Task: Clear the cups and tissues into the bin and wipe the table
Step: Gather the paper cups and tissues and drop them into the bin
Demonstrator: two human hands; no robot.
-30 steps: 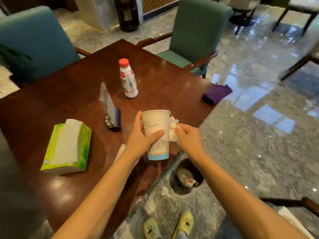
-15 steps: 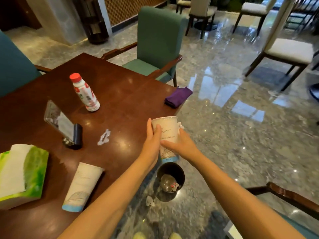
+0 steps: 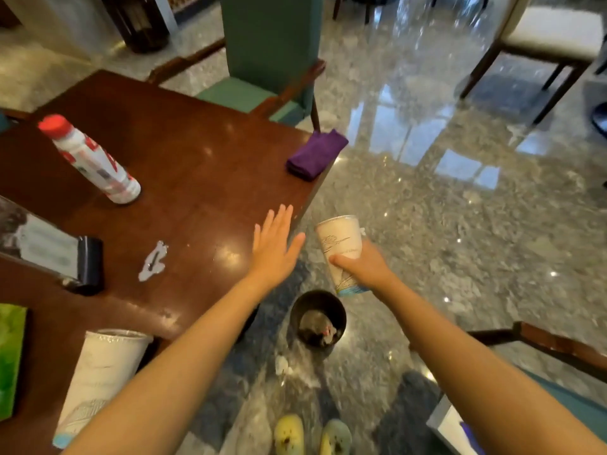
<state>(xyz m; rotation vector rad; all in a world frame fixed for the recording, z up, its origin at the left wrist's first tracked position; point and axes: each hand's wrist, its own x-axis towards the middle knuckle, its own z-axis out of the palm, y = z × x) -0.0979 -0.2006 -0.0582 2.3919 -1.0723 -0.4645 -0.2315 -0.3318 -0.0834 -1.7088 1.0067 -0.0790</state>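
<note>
Half a second ago both hands were gripping the paper cup; now the left hand [image 3: 274, 246] is hanging free of it, palm down with its fingers straight and slightly spread above the table's [image 3: 203, 178] right edge, touching nothing. The right hand [image 3: 364, 267] alone is holding the paper cup [image 3: 341, 247], thumb across the front and the other fingers wrapping round behind, with a scrap of white tissue [image 3: 362, 232] peeking out at the back near the rim. The cup is standing nearly upright in the air, off the table's right edge and above the far rim of the dark bin [image 3: 318, 318] sitting on the floor below. Open marble floor is stretching away to the right of the bin, and a wooden chair arm [image 3: 555, 344] is lying at the lower right.

On the table, a second paper cup [image 3: 98, 382] is lying on its side at the near edge, mostly hidden by the left forearm. A white spill [image 3: 153, 261] is sitting on the table top near the middle. A purple cloth [image 3: 317, 152] is resting folded at the far right corner, slightly overhanging. A red-capped bottle [image 3: 92, 160] is standing toward the far left, with a sign holder [image 3: 52, 254] and a green tissue pack [image 3: 11, 359] along the left edge.
</note>
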